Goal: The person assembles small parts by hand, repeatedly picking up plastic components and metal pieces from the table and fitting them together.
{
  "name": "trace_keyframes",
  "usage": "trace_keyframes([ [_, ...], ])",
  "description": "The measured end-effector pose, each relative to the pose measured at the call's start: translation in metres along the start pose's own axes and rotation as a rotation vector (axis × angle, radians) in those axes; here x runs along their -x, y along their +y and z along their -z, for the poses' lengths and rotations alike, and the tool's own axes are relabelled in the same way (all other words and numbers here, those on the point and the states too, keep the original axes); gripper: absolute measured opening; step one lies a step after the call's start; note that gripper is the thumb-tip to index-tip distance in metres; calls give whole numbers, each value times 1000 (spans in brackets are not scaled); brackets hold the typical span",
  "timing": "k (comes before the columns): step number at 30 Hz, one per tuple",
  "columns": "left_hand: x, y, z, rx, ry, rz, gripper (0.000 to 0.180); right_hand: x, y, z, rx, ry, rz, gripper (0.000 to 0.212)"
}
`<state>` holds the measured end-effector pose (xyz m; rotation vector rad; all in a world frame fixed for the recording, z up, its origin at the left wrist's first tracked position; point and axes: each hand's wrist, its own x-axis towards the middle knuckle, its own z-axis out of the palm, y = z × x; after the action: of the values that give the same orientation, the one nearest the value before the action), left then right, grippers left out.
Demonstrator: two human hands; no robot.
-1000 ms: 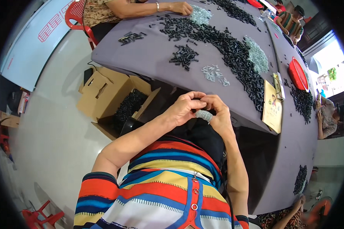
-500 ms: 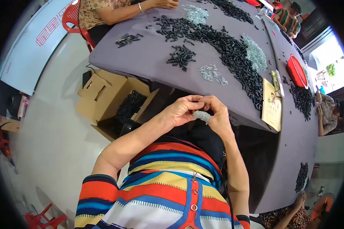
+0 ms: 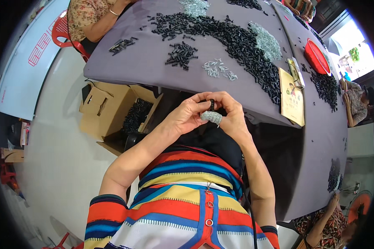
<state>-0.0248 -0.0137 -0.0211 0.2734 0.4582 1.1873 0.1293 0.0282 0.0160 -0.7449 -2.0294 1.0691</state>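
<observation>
My left hand (image 3: 186, 116) and my right hand (image 3: 234, 118) meet in front of me, just off the near table edge. Pinched between their fingertips is a small black tube-shaped piece (image 3: 212, 105), partly hidden by the fingers. A grey wrapping (image 3: 212, 117) covers my right thumb. On the table past my hands lie a small heap of clear pieces (image 3: 216, 68) and a small pile of black pieces (image 3: 181, 54). Behind them stretches a long band of black pieces (image 3: 241, 54), with a larger clear heap (image 3: 265, 41) along it.
The grey-covered table (image 3: 141, 68) curves round my front and right. A cardboard box (image 3: 108, 106) with black pieces stands open below it, left of me. A booklet on a clipboard (image 3: 292, 97) and a red basket (image 3: 317, 57) lie to the right. Other people sit round the table.
The black piece between my fingertips shows more plainly now. My hands have shifted slightly up and left in the picture, as has the table.
</observation>
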Motion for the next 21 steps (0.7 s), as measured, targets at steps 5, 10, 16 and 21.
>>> trace_keyframes([
  [5,1,1,3,3,-20,-25,22,0,0,-2,-18,19,13,42],
  [10,-2,-4,3,22,30,-2,22,2,9,-3,-13,38,47,37],
  [16,-3,-4,14,5,4,-6,29,2,4,-2,71,6,60,32],
  [21,-6,-7,12,20,8,-14,28,1,7,0,162,7,107,28],
])
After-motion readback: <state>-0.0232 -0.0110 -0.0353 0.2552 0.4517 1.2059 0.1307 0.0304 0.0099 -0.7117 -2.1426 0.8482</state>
